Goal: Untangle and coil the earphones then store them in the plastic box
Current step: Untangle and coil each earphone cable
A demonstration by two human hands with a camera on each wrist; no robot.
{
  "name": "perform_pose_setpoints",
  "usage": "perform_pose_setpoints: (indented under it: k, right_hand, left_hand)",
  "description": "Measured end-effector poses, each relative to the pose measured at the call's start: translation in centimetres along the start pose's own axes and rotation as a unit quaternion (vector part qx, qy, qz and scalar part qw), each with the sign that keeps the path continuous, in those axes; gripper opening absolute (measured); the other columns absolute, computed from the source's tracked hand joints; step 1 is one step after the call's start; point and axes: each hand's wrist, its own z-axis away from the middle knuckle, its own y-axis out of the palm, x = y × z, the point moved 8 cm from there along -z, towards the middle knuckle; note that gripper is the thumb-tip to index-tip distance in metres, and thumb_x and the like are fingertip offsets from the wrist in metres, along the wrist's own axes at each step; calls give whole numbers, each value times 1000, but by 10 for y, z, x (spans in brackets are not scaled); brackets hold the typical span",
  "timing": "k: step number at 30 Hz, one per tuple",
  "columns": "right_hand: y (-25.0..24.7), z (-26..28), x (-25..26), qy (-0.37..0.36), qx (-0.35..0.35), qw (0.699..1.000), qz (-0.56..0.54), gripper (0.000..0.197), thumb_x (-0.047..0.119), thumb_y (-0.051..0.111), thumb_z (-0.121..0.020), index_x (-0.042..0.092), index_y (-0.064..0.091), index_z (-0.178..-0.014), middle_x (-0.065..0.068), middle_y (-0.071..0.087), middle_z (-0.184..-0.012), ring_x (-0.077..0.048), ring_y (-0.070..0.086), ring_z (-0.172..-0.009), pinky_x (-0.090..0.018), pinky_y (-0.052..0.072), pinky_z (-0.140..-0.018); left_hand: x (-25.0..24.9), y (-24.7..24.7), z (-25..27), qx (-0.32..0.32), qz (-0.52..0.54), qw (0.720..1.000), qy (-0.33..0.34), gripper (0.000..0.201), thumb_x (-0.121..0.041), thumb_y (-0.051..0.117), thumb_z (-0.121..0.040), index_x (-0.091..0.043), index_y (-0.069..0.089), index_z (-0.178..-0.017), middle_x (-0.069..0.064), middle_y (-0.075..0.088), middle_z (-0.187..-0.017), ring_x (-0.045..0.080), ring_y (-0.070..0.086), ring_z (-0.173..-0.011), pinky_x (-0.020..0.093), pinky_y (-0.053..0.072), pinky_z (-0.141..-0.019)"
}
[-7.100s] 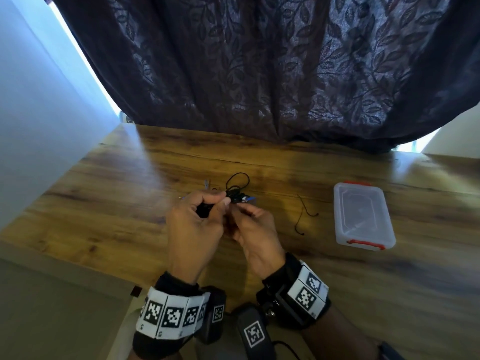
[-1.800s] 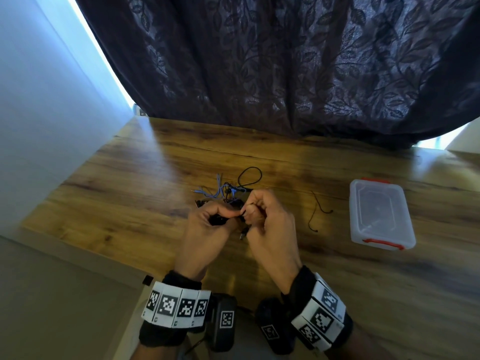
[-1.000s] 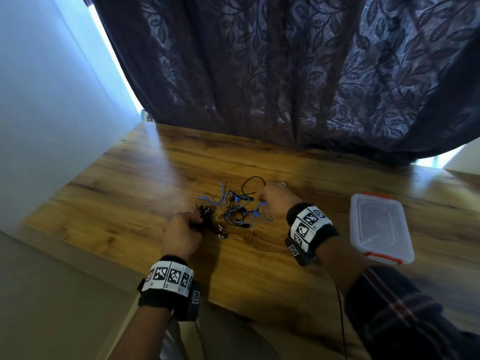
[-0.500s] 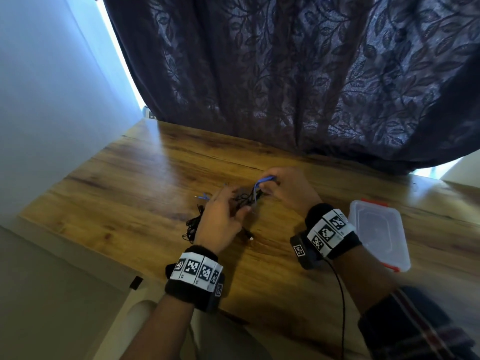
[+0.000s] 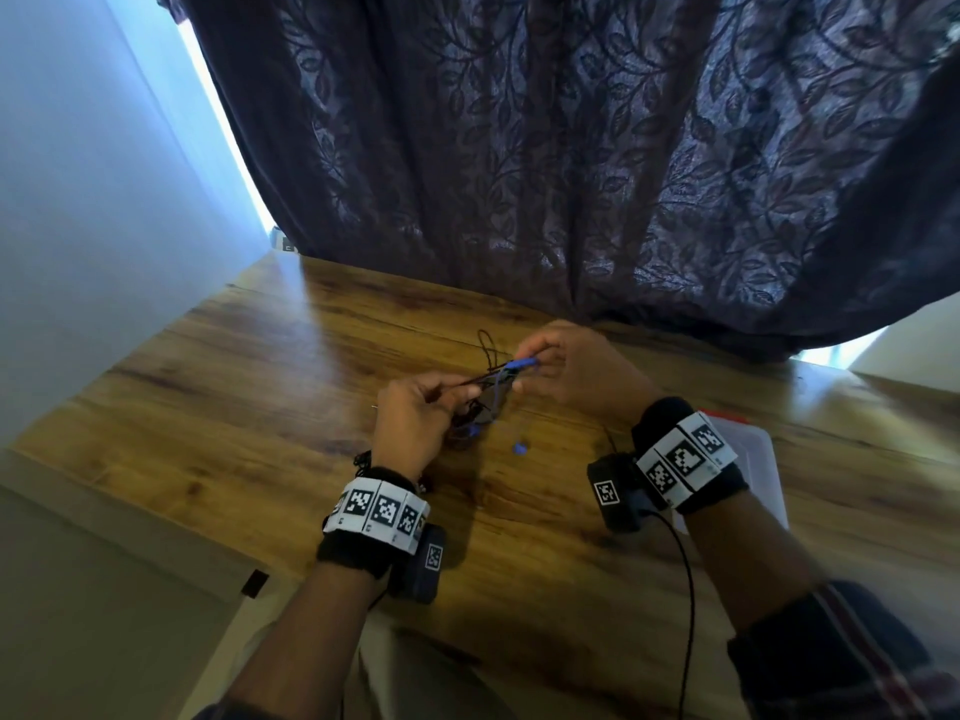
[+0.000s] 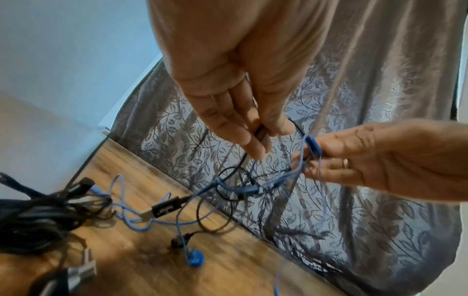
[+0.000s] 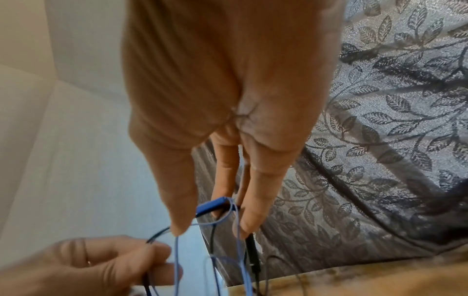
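Head view: left hand (image 5: 415,423) is pinching black thin earphone cord (image 6: 235,166), right hand (image 5: 582,371) is pinching blue earphone remote (image 5: 522,363). Pulling gently toward three o'clock should be loosening the knot.

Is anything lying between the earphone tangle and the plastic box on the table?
No object does. The earphone tangle is held up by the left hand and right hand; only the right wrist crosses above the bare wooden table toward the plastic box, partly hiding it.
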Motion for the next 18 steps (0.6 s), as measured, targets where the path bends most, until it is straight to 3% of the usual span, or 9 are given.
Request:
perform_pose_setpoints:
  k: [3, 6, 9, 12, 15, 18]
  right_hand:
    - [13, -1, -5, 1, 63, 998, 31, 40, 19, 81, -83, 11, 67, -119, 1, 57, -128, -9, 63, -111, -12, 52, -91]
    - [19, -3, -8, -1, 68, 997, 21, 45, 16, 77, -87, 11, 62, -128, -1, 52, -137, -8, 56, -120, -5, 45, -89]
    - [15, -7, -1, -34, 24, 997, 68, 39, 25, 76, -88, 13, 66, -124, 0, 55, -131, -10, 61, -112, -17, 52, -92]
    - [5, -9, 10, -83, -54, 991, 89, 23, 26, 76, -88, 10, 73, -104, -4, 62, -116, -11, 63, -92, -29, 56, -85]
    - [-8, -8, 25, -139, -142, 975, 99, 9, 15, 75, -87, 8, 75, -93, -6, 66, -102, -15, 62, -86, -39, 56, -82]
    - [-27, -5, 41, -162, -232, 955, 83, 9, 13, 68, -92, 9, 75, -95, -3, 67, -97, -15, 64, -85, -37, 56, -79]
  left_hand:
    - [-11, -8, -2, 6, 21, 999, 25, 23, -13, 77, -83, -36, 75, -82, -13, 75, -71, 7, 68, -66, 24, 53, -62]
    - [-18, -11, -7, 12, -10, 999, 47, 16, -19, 77, -84, -35, 77, -88, -14, 75, -79, -1, 67, -72, 24, 52, -72]
    - [-29, -14, -8, 11, -83, 992, 90, 12, -26, 72, -89, -27, 79, -99, -12, 75, -89, 3, 67, -87, 26, 52, -80]
    - [-49, -15, -4, -16, -136, 979, 148, 9, -24, 69, -91, -20, 77, -94, -11, 69, -87, 13, 60, -94, 28, 48, -82]
    - [-54, -11, -4, 12, -72, 990, 119, 12, -26, 62, -97, -19, 70, -92, -12, 65, -77, 2, 61, -75, 18, 46, -67]
    - [-47, -3, -1, 80, 23, 994, 74, 20, -26, 53, -102, -13, 64, -92, -9, 55, -59, 9, 53, -54, 26, 45, -56]
